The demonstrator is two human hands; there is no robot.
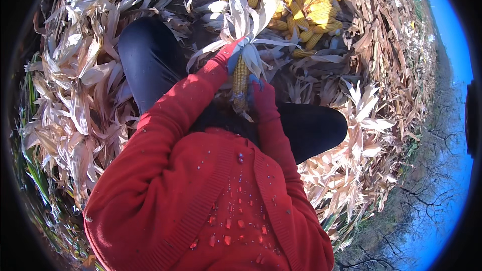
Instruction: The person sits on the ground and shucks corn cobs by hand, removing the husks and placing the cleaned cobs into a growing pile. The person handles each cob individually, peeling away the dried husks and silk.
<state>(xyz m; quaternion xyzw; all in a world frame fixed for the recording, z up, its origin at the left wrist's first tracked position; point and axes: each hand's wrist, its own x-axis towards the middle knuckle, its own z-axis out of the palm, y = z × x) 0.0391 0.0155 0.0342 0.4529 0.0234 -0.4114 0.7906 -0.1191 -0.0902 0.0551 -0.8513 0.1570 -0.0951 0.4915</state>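
Note:
My left hand (234,57), in a grey-blue glove, grips a corn ear at its stalk end, where the pale husk leaves (240,17) are peeled back and fan out away from me. Bare yellow kernels of the corn ear (240,79) point down toward my lap. Close beside the ear's right side is my right hand (257,82), also gloved and slightly blurred. Its fingers are partly hidden, so I cannot tell whether they hold a husk leaf. Beyond both hands lies a heap of husked yellow corn ears (301,11).
Dry husks (83,79) are piled at my left, and more loose husks (346,173) lie at my right. My bent knees, in dark trousers (150,60), frame the space around the hands. Dry corn stalks and leaves (384,45) stretch along the right side.

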